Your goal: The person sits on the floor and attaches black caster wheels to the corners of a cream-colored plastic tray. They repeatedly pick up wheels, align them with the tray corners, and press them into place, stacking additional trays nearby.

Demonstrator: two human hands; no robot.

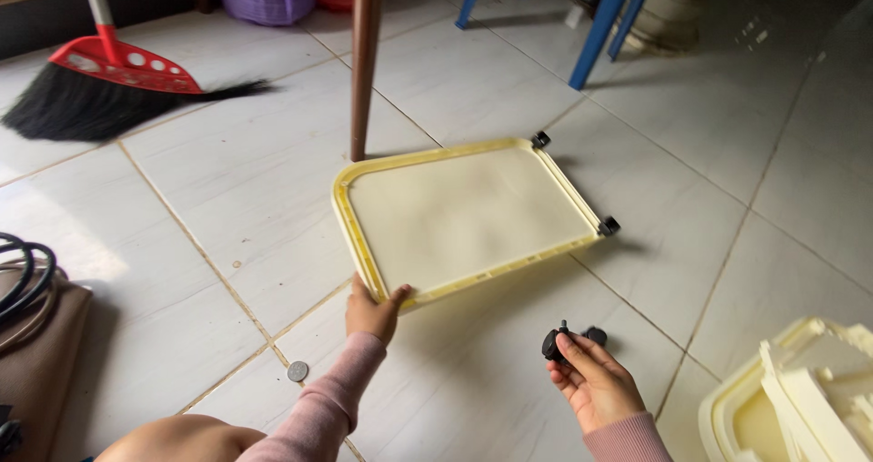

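Observation:
A pale yellow plastic tray-like panel lies on the tiled floor, near corner lifted. Two small black caster wheels are fitted at its far corner and its right corner. My left hand grips the panel's near corner, thumb on top of the rim. My right hand is palm up near the floor and holds a loose black caster wheel in its fingertips. Another black caster piece lies just behind it.
A brown wooden leg stands just behind the panel. A red-and-black broom lies at far left. Blue chair legs stand behind. More pale yellow plastic parts sit at lower right. A coin lies on the floor; a brown bag at left.

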